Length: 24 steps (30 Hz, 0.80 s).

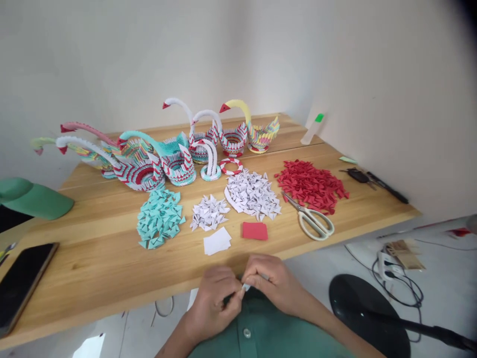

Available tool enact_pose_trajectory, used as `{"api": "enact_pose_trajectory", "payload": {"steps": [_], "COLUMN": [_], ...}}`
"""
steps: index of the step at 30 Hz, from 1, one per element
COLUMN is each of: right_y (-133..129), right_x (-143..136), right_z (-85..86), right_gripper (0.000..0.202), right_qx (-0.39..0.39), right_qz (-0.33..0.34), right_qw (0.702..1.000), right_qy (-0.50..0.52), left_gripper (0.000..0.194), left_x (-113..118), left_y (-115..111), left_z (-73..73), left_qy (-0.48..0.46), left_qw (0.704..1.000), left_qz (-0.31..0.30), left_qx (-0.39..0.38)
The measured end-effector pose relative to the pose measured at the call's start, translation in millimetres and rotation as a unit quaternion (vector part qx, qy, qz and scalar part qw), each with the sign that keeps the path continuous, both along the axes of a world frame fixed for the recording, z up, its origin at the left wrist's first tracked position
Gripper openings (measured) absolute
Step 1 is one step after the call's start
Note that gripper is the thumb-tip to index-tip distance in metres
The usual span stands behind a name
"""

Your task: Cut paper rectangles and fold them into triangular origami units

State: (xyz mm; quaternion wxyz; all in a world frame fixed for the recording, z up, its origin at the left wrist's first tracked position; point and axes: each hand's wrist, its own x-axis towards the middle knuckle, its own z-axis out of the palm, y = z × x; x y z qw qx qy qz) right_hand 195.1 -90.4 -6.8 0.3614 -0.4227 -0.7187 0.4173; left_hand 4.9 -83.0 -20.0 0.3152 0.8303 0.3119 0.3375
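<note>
My left hand (216, 301) and my right hand (274, 283) meet in front of my shirt, at the table's near edge. Their fingertips pinch a small whitish piece of paper (246, 287) between them; most of it is hidden. Just beyond lie a stack of white paper slips (217, 241) and a stack of red slips (255, 230). Behind these are folded paper triangles in piles: turquoise (159, 219), a small white pile (209, 213), a larger white pile (253, 195) and red (312, 184). Scissors (315, 223) with white handles rest against the red pile.
Several paper swans (137, 171) stand along the back of the wooden table (97, 253), beside a red-and-white paper ring (231, 166). A phone (24, 283) and a green bottle (37, 198) lie at left. Keys (357, 175) and a black pen (387, 187) are at right.
</note>
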Motion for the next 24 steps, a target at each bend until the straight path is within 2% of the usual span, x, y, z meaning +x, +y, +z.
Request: {"api": "enact_pose_trajectory", "payload": {"steps": [3,6,9,12,17,20,24], "right_y": [-17.0,-26.9,-32.5,-38.1,-38.5,-33.2,-25.5], "right_x": [-1.1,-1.4,-2.2,-5.3,-7.7,-6.3,-6.0], "right_z": [-20.2,-50.8,-86.4,-116.9,-148.5,-163.1,-179.3], "right_gripper": [0.029,0.033,0.034,0.032,0.028,0.035,0.046], "right_qx": [0.035,0.037,-0.054,-0.109,-0.195,-0.236,-0.260], "right_qz": [0.000,0.003,-0.018,-0.039,-0.036,-0.014,-0.016], "right_qw": [0.999,0.999,0.998,0.993,0.979,0.970,0.963], "right_qy": [0.004,0.009,0.026,0.030,0.045,0.056,0.066], "left_gripper": [0.030,0.035,0.043,0.041,0.031,0.032,0.037], "left_x": [-2.0,-2.0,-0.8,-2.0,-12.9,-21.8,-27.2], "left_y": [-14.7,-23.8,-30.0,-37.4,-38.8,-31.7,-24.9], "left_z": [-22.7,-62.5,-104.9,-133.1,-153.1,-162.5,-173.1], "left_qy": [-0.037,-0.059,-0.037,-0.015,0.008,0.018,0.031], "left_qw": [0.999,0.995,0.986,0.978,0.960,0.951,0.941], "left_qz": [-0.010,-0.014,-0.004,0.028,0.084,0.095,0.097], "left_qx": [-0.019,-0.074,-0.164,-0.208,-0.268,-0.295,-0.323]}}
